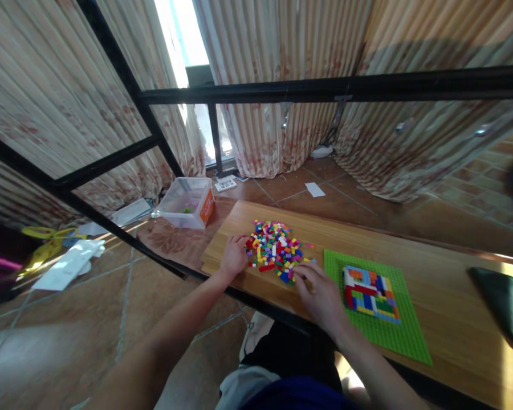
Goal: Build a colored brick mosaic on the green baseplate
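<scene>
A heap of small, many-coloured toy building bricks [277, 245] lies on a wooden tabletop [440, 273]. My left hand [234, 255] rests at the heap's left edge, its fingers loosely bent and touching the nearest bricks. At the right edge of the heap is my right hand [320, 293], its thumb and fingers drawn together over the bricks. Whatever is between those fingertips is too small to make out. Just right of this hand lies a green baseplate [410, 336], with a flat block of bricks [370, 291] in several colours built on it.
A clear plastic box [183, 202] with an orange label and a few bricks inside stands beyond the table's left end. A dark, glossy object [502, 307] lies at the right. Black metal bars [256, 93] cross in front of the curtains [320, 45].
</scene>
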{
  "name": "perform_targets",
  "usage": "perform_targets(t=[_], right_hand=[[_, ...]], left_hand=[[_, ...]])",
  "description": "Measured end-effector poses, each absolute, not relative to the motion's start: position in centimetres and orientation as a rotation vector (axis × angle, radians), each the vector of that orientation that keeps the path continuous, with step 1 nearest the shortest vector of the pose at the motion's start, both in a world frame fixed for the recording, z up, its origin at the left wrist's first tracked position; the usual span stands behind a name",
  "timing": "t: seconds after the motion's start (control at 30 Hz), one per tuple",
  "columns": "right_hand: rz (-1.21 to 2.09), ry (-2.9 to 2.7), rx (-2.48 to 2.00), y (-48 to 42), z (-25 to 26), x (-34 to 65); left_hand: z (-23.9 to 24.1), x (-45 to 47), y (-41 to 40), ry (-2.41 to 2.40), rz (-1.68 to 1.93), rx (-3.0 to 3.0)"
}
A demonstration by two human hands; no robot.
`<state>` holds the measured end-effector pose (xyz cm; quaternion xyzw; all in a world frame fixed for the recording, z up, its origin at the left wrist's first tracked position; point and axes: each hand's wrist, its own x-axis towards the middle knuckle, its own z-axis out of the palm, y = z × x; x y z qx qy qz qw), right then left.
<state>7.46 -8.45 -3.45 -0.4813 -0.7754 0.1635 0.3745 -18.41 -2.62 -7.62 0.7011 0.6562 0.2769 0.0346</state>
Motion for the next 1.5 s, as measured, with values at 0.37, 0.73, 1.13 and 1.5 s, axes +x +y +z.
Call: perform_targets(t=[0.37,0.73,1.13,1.5], right_hand=[[0.358,-2.441,-1.275,-1.4,-2.5,-5.0],[0.399,-2.355,-1.348,-1.7,-2.3,-6.0],[1.053,-1.074,-1.281,-8.7,-1.6,10.1],[0.941,-0.696,-1.45,-11.7,-4.1,21.6]], left_hand=[[-7.6,-18.9,-2.5,1.96,0.989,2.033],[-7.4,-19.7,-1.9,1.956,1.02,1.981],[-6.9,-19.7,-1.6,1.93,1.001,2.077],[-7.0,-19.9,-1.2,1.954,0.97,2.139]])
